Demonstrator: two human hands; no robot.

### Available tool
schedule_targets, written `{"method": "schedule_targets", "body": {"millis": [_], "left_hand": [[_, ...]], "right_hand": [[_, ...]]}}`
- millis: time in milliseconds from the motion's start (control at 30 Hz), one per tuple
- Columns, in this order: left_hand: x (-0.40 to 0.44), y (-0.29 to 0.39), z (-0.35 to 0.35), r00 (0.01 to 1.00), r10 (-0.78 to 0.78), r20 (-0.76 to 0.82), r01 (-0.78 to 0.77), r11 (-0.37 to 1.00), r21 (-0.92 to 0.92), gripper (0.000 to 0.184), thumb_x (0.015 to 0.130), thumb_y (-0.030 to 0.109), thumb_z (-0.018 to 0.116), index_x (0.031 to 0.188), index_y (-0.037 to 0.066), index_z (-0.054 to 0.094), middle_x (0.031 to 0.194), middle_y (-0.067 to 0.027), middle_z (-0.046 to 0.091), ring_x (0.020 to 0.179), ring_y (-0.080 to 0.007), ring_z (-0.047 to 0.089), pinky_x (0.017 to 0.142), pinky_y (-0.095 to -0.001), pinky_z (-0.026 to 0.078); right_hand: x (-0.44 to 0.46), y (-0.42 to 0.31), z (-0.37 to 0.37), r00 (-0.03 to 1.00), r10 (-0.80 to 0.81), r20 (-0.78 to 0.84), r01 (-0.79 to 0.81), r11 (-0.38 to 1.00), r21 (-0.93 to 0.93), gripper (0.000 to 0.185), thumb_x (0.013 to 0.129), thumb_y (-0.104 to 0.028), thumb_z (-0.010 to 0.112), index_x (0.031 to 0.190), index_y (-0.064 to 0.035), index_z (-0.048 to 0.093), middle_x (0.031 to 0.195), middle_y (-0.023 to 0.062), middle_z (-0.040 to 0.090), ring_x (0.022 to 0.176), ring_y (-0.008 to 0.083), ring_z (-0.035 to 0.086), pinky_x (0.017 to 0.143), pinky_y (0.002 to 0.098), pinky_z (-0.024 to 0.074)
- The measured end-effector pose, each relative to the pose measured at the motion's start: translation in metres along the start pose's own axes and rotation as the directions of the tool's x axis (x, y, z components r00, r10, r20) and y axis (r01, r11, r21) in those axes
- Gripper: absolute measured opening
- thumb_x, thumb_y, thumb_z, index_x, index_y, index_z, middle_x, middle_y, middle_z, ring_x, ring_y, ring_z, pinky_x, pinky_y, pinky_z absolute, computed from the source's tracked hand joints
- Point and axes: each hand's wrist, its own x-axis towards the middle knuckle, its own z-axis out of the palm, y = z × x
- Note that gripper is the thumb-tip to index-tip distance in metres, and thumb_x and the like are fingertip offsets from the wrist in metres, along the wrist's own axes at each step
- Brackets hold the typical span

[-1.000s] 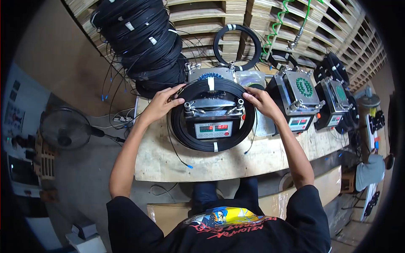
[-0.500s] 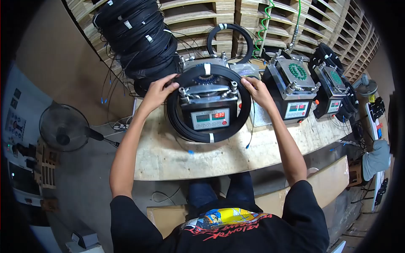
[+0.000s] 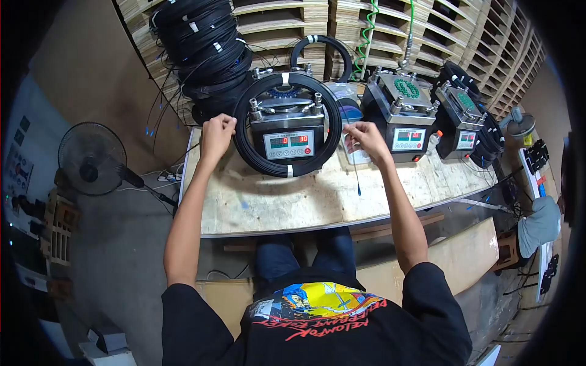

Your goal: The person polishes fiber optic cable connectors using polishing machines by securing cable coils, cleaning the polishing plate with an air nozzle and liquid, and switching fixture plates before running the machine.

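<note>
A black cable coil (image 3: 336, 135), bound with white tape, leans upright in front of a polishing machine (image 3: 287, 122) with a digital display, framing it like a ring. Just left of the coil is my left hand (image 3: 217, 137), its fingers pressed together; whatever lies between them is too small to make out. On the other side, my right hand (image 3: 368, 140) pinches at a loose black cable end (image 3: 356, 168), which hangs down to a blue tip over the wooden table (image 3: 268, 210). Neither hand grips the coil's ring.
Two similar machines (image 3: 408, 135) (image 3: 467, 125) stand to the right, with a small bottle (image 3: 434, 141) between them. A tall stack of cable coils (image 3: 210, 58) rises at the back left. Another coil (image 3: 349, 58) leans on the pallets behind. A fan (image 3: 91, 158) stands left of the table.
Both hands have let go of the coil's ring and moved outward and down from it. The coil now leans by itself at the machine. The display reading has changed.
</note>
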Motion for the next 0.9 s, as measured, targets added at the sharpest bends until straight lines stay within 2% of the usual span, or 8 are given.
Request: {"method": "schedule_targets", "body": {"millis": [67,167,333,400,567,733,800,900], "left_hand": [[-0.006,0.006,0.006,0.93,-0.156,0.332,0.299,0.849,-0.436,0.028,0.098,0.029,0.067,0.102,0.003,0.074,0.082,-0.0033,0.07,0.064,-0.0075,0.064,0.06,-0.0217,0.053],[-0.019,0.028,0.027,0.889,-0.077,0.452,0.362,0.721,-0.59,0.024,0.098,0.028,0.067,0.103,0.005,0.073,0.087,-0.0015,0.069,0.072,-0.0091,0.066,0.063,-0.0233,0.054],[-0.034,0.068,0.062,0.869,-0.081,0.488,0.461,0.487,-0.742,0.026,0.103,0.031,0.059,0.115,0.008,0.061,0.098,-0.0058,0.068,0.082,-0.0179,0.07,0.076,-0.0315,0.059],[-0.051,0.087,0.05,0.823,-0.071,0.563,0.535,0.428,-0.729,0.026,0.107,0.031,0.052,0.119,0.008,0.054,0.099,-0.0086,0.067,0.082,-0.0226,0.071,0.078,-0.0343,0.061],[-0.074,0.071,0.039,0.745,0.143,0.651,0.376,0.717,-0.587,0.037,0.109,0.029,0.047,0.134,0.002,0.055,0.072,0.0007,0.059,0.056,-0.003,0.04,0.052,-0.021,0.031],[-0.056,0.026,0.011,0.803,0.181,0.567,0.217,0.799,-0.561,0.028,0.108,0.023,0.05,0.111,0.004,0.07,0.073,0.0011,0.06,0.058,-0.0051,0.046,0.056,-0.0204,0.035],[-0.04,-0.004,0.006,0.751,0.656,0.077,-0.629,0.746,-0.221,0.024,0.103,0.016,0.055,0.104,0.0,0.073,0.072,-0.0055,0.065,0.057,-0.0198,0.057,0.058,-0.0299,0.044],[-0.034,0.016,-0.036,0.786,0.616,-0.054,-0.528,0.714,0.459,0.022,0.099,0.014,0.06,0.1,-0.002,0.074,0.08,-0.0143,0.07,0.067,-0.0297,0.067,0.065,-0.0355,0.051]], "right_hand": [[-0.022,-0.017,0.016,0.985,0.074,0.156,-0.11,0.966,0.235,0.034,0.104,-0.028,0.058,0.103,0.0038,0.069,0.087,0.0099,0.073,0.078,0.0163,0.072,0.07,0.0288,0.0591],[-0.025,-0.023,0.052,0.94,-0.042,0.337,-0.109,0.904,0.414,0.032,0.106,-0.029,0.055,0.099,-0.0001,0.068,0.122,0.0151,0.069,0.111,0.0214,0.066,0.096,0.0362,0.0535],[-0.02,-0.032,0.113,0.936,-0.04,0.351,-0.069,0.954,0.292,0.033,0.108,-0.034,0.049,0.108,-0.0035,0.063,0.099,0.0054,0.068,0.082,0.0117,0.067,0.07,0.0244,0.0537],[-0.018,-0.023,0.12,0.942,-0.116,0.315,0.04,0.971,0.236,0.034,0.109,-0.035,0.046,0.106,-0.0045,0.06,0.081,-0.0004,0.061,0.053,0.0058,0.048,0.046,0.0218,0.0331],[-0.02,-0.026,0.118,0.947,-0.177,0.267,0.157,0.983,0.092,0.024,0.109,-0.028,0.049,0.115,-0.0064,0.059,0.077,-0.0029,0.054,0.061,0.0037,0.045,0.052,0.0208,0.0331],[-0.032,-0.042,0.09,0.926,-0.244,0.289,0.31,0.927,-0.212,0.032,0.096,0.003,0.059,0.127,-0.0048,0.058,0.084,0.0115,0.071,0.08,0.0138,0.065,0.073,0.0276,0.0509],[-0.019,-0.025,0.065,0.907,-0.347,0.238,0.417,0.82,-0.392,0.02,0.092,-0.001,0.066,0.111,-0.0043,0.071,0.089,0.0143,0.074,0.085,0.0184,0.066,0.074,0.0323,0.0512],[-0.018,-0.044,0.039,0.739,-0.657,0.153,0.376,0.213,-0.902,0.011,0.088,-0.016,0.072,0.095,-0.0115,0.079,0.083,0.0086,0.07,0.085,0.0244,0.062,0.073,0.0388,0.0477]]}}
